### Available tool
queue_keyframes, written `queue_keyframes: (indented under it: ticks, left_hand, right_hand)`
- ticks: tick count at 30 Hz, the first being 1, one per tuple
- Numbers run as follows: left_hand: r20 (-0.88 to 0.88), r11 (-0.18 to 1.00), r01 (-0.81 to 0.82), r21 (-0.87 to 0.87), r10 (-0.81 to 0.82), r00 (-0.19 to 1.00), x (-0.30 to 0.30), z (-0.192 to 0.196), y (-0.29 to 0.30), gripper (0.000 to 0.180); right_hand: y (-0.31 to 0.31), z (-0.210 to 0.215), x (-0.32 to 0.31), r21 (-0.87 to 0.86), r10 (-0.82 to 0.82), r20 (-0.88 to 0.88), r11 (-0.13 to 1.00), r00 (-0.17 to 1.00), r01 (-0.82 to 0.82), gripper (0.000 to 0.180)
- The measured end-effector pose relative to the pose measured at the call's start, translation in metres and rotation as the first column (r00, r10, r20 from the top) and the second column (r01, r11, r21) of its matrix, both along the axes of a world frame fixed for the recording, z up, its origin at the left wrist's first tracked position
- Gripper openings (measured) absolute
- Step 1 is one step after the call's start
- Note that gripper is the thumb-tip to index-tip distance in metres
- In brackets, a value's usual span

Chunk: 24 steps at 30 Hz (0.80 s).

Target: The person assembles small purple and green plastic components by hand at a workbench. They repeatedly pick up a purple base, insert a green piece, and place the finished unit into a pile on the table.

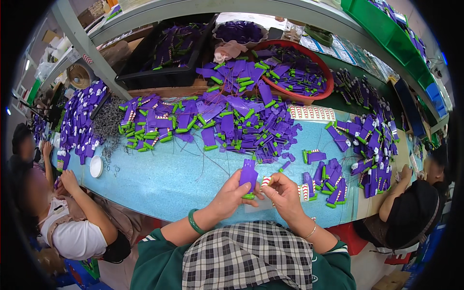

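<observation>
My left hand holds a flat purple plastic part with a green end, its purple plate standing up from the fingers. Close beside it, the fingers of my right hand pinch a small sticker with red and white stripes. Just right of my right hand lies a strip of striped stickers, next to a small group of purple and green parts. Beyond my hands spreads a large heap of similar purple parts. Another sheet of striped stickers lies at the heap's far right.
A red basin and a black crate of purple parts stand at the back. More parts are heaped on the right. A white round lid lies left. Co-workers sit at both sides, and a metal shelf frame rises at far left.
</observation>
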<state>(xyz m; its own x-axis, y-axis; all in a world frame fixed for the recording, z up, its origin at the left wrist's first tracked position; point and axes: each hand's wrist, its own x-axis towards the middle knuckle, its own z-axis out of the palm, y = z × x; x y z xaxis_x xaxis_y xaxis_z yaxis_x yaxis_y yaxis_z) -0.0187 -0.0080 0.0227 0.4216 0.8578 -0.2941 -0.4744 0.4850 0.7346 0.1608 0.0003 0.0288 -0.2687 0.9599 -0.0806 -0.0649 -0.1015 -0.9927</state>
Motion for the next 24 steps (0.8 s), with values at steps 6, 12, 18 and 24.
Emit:
queue_keyframes:
  ticks: [6, 12, 18, 24]
  left_hand:
    - [0.191, 0.996, 0.074, -0.047, -0.064, 0.980, 0.000, -0.007, -0.002, 0.046]
    - [0.173, 0.996, 0.068, -0.056, -0.058, 0.983, 0.002, -0.002, -0.002, 0.046]
    - [0.175, 0.997, 0.073, -0.012, -0.070, 0.982, 0.004, -0.004, -0.003, 0.047]
    - [-0.162, 0.976, 0.111, 0.189, -0.080, 0.984, 0.007, 0.002, -0.003, 0.037]
  right_hand:
    - [0.000, -0.008, -0.005, -0.047, -0.006, -0.044, 0.999, 0.999, 0.004, 0.009]
    - [-0.001, -0.012, -0.006, 0.010, -0.036, 0.006, 0.999, 0.999, 0.036, 0.010]
    - [-0.002, -0.015, -0.007, 0.032, -0.067, 0.007, 0.997, 0.998, 0.067, 0.010]
    - [-0.005, -0.017, -0.006, 0.058, -0.085, 0.053, 0.995, 0.995, 0.082, 0.011]
